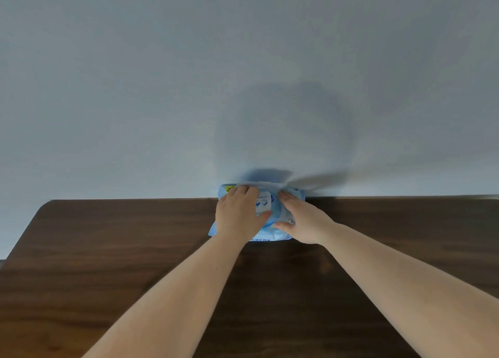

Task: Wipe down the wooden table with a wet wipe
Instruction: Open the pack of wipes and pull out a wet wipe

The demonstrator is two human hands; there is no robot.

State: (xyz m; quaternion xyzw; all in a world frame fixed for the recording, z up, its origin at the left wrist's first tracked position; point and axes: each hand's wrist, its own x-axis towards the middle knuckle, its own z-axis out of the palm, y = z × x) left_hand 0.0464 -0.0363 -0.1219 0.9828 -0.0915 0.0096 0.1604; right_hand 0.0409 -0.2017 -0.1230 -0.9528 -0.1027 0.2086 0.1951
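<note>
A light-blue wet wipe pack [273, 209] lies at the back edge of the dark wooden table [129, 252], against the wall. My left hand [239, 214] rests over the pack's left half, its fingers curled at the far top edge. My right hand [302, 220] presses on the pack's right half, thumb on the front and fingers at the top. A pale, blurred strip [262, 184] runs along the pack's top edge between my fingertips; I cannot tell whether it is a flap or a wipe. Most of the pack is hidden under my hands.
A plain pale grey-blue wall [162, 87] rises directly behind the table. The table's rounded back left corner [51, 203] is in view, and its surface stretches left, right and toward me.
</note>
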